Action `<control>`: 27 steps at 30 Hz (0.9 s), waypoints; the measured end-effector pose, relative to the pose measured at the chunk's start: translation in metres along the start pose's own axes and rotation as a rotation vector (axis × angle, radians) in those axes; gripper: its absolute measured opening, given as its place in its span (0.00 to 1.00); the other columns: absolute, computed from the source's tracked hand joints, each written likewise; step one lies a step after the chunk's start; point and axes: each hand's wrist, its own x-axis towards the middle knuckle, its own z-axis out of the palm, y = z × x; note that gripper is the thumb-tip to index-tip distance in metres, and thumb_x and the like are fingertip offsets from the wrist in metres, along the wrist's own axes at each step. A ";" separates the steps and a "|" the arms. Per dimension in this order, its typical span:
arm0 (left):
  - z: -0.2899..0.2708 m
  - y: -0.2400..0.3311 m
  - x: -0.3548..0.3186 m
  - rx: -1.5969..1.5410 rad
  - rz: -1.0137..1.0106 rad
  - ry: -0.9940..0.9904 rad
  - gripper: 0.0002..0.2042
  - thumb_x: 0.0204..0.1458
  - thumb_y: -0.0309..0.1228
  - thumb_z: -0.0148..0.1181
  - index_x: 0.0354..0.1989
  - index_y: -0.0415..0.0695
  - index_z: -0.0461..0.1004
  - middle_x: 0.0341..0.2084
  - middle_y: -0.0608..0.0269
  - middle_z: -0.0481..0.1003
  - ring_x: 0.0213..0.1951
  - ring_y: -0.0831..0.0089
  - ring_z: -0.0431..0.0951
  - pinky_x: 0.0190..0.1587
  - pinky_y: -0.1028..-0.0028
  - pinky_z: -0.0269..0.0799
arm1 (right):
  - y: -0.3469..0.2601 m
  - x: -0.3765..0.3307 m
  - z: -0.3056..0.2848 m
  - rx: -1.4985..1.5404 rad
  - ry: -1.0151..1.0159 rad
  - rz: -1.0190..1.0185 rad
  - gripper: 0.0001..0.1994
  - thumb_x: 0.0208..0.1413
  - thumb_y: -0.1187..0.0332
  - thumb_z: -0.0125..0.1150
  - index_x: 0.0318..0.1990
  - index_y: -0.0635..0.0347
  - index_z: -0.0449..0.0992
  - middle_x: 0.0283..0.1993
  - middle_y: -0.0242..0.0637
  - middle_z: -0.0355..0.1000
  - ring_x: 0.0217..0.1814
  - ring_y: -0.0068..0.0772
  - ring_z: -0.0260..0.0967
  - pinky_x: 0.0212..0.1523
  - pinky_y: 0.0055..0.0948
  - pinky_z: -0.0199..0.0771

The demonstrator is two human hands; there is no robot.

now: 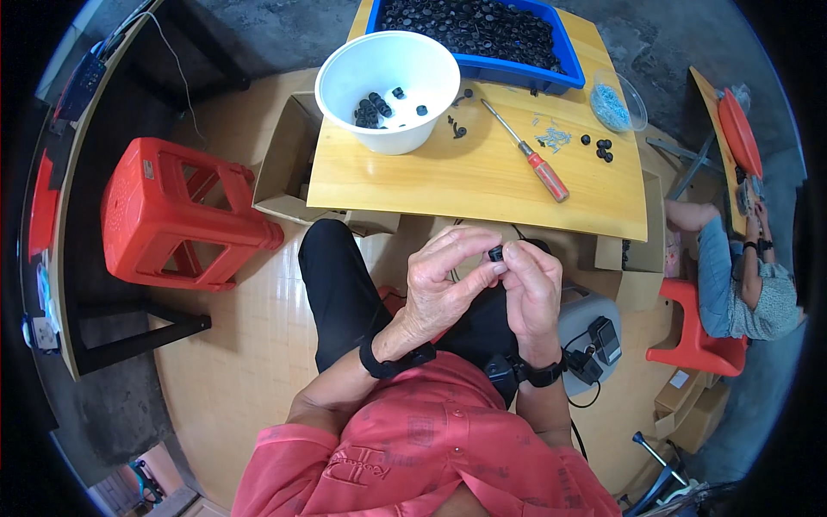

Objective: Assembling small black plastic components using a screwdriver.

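Observation:
Over my lap, just off the table's front edge, both hands meet on a small round black plastic part (495, 253). The fingertips of my left hand (448, 269) pinch it from the left. From the other side, the thumb and fingers of my right hand (532, 284) close on it too. Fingers cover most of the part, so its finer shape cannot be made out. On the wooden table (388, 181) stands a white bowl (405, 138) with several similar black parts inside. A screwdriver (532, 159) with a red handle lies to its right, beside a scatter of screws (553, 137).
A blue tray (517, 76) heaped with black parts sits at the table's far side. Near the right edge is a clear tub (613, 108) of small blue pieces. Loose black parts (603, 146) lie nearby. A red stool (164, 215) stands left; another person (762, 293) sits right.

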 end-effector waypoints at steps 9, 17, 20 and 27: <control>0.000 0.001 0.003 0.025 0.059 0.016 0.12 0.39 0.23 0.67 0.34 0.36 0.76 0.31 0.55 0.76 0.37 0.63 0.75 0.41 0.70 0.70 | 0.002 -0.002 -0.001 0.063 -0.013 0.026 0.11 0.56 0.66 0.54 0.31 0.67 0.75 0.26 0.32 0.71 0.25 0.18 0.63 0.28 0.18 0.62; 0.009 0.014 0.003 0.126 0.245 0.047 0.11 0.36 0.24 0.66 0.29 0.35 0.75 0.23 0.55 0.74 0.26 0.64 0.75 0.29 0.71 0.70 | 0.005 0.002 0.000 -0.080 -0.224 -0.276 0.37 0.53 0.41 0.49 0.52 0.73 0.64 0.52 0.51 0.66 0.54 0.37 0.64 0.56 0.32 0.62; 0.014 0.022 -0.003 0.102 0.210 0.028 0.11 0.34 0.23 0.66 0.29 0.35 0.75 0.22 0.56 0.74 0.23 0.67 0.75 0.29 0.74 0.69 | 0.010 0.002 0.010 0.054 -0.385 -0.222 0.43 0.54 0.33 0.31 0.52 0.74 0.63 0.52 0.56 0.65 0.53 0.45 0.65 0.55 0.41 0.63; 0.018 0.031 -0.005 0.283 0.282 0.102 0.11 0.32 0.24 0.65 0.28 0.38 0.76 0.20 0.62 0.75 0.21 0.71 0.74 0.27 0.76 0.67 | 0.037 -0.001 0.000 0.375 -0.428 -0.142 0.41 0.57 0.36 0.23 0.44 0.71 0.70 0.50 0.57 0.66 0.51 0.52 0.65 0.54 0.47 0.63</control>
